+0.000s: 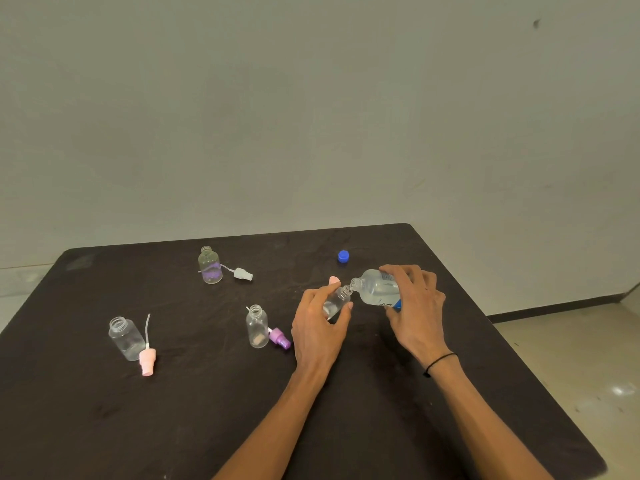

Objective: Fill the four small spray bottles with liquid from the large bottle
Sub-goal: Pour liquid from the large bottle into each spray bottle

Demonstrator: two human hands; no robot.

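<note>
We are mid-pour at centre right of the frame: our right hand [414, 299] wraps the large bottle [377, 287], tipped with its mouth touching that of the small spray bottle [337, 301], which our left hand [320, 317] grips at a tilt. The necks are narrow, so a tip too steep would likely spill liquid onto the dark surface [207, 410]; a slipping grip would do the same. Three more open small bottles [257, 326] wait to the left, seemingly unfilled, spray heads beside them; the blue cap [343, 256] lies behind.
</note>
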